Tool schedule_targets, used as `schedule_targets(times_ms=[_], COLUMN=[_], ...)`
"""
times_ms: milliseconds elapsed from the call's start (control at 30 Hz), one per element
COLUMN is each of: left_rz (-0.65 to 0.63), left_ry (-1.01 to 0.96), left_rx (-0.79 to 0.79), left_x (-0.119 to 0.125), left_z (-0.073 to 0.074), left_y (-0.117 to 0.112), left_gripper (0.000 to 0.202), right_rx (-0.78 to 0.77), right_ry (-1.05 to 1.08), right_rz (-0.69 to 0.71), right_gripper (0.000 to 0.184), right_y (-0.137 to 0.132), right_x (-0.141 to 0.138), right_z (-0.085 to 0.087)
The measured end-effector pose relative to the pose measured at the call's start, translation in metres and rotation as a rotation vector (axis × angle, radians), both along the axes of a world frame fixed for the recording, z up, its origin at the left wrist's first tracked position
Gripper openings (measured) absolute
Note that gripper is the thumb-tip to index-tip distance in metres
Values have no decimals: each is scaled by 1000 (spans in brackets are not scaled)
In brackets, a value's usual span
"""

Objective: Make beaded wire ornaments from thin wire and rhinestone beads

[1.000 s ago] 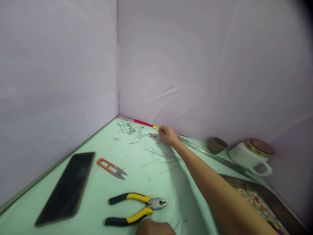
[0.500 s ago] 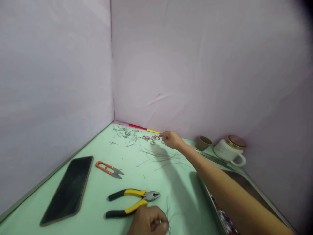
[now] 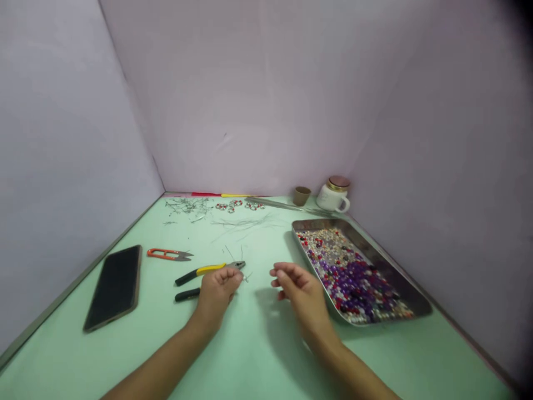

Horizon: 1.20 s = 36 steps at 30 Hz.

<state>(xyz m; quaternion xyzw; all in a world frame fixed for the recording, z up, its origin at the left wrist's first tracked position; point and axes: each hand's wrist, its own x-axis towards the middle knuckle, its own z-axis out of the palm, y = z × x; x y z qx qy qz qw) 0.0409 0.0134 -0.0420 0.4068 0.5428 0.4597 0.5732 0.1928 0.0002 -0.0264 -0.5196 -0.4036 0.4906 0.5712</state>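
Observation:
My left hand point(image 3: 216, 289) rests on the green table point(image 3: 258, 344), fingers pinched on a short thin wire point(image 3: 246, 276) beside the yellow-and-black pliers point(image 3: 204, 273). My right hand point(image 3: 300, 290) hovers a little to the right with its fingers loosely curled and apart, holding nothing I can see. It sits just left of a metal tray point(image 3: 410, 297) filled with mixed purple, red and white beads point(image 3: 347, 272).
Orange thread snips point(image 3: 166, 254) and a dark phone point(image 3: 114, 286) lie to the left. Beaded rings point(image 3: 239, 205), loose wire offcuts point(image 3: 187, 206), long wires point(image 3: 283, 205), a tape roll point(image 3: 301, 195) and a lidded white mug point(image 3: 334, 195) line the back wall.
My right hand has drawn back from the beaded rings at the back wall to the table's middle. The view has swung right and down, so the bead tray shows fully.

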Motion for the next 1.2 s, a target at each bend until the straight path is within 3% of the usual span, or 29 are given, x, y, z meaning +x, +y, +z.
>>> schedule_targets(times_ms=[100, 200, 300, 533, 700, 967, 1200], left_rz=[-12, -31, -79, -201, -235, -213, -226], left_ry=[16, 62, 143, 286, 239, 207, 128], left_rx=[-28, -25, 13, 101, 97, 67, 30], left_x=[3, 5, 5, 8, 10, 9, 8], left_z=[2, 1, -1, -2, 1, 11, 7], left_y=[-4, -9, -11, -9, -12, -16, -14], left_gripper=[19, 15, 14, 14, 12, 14, 14], right_rx=[-130, -86, -87, -198, -227, -213, -213], right_ry=[61, 58, 34, -22, -32, 153, 116], right_rz=[139, 259, 326, 309, 394, 516, 505], right_gripper=[25, 25, 24, 26, 31, 32, 32], right_y=[-12, -11, -9, -9, -9, -7, -7], right_x=[-16, -21, -19, -14, -12, -6, -6], right_z=[-24, -30, -31, -32, -30, -30, -30])
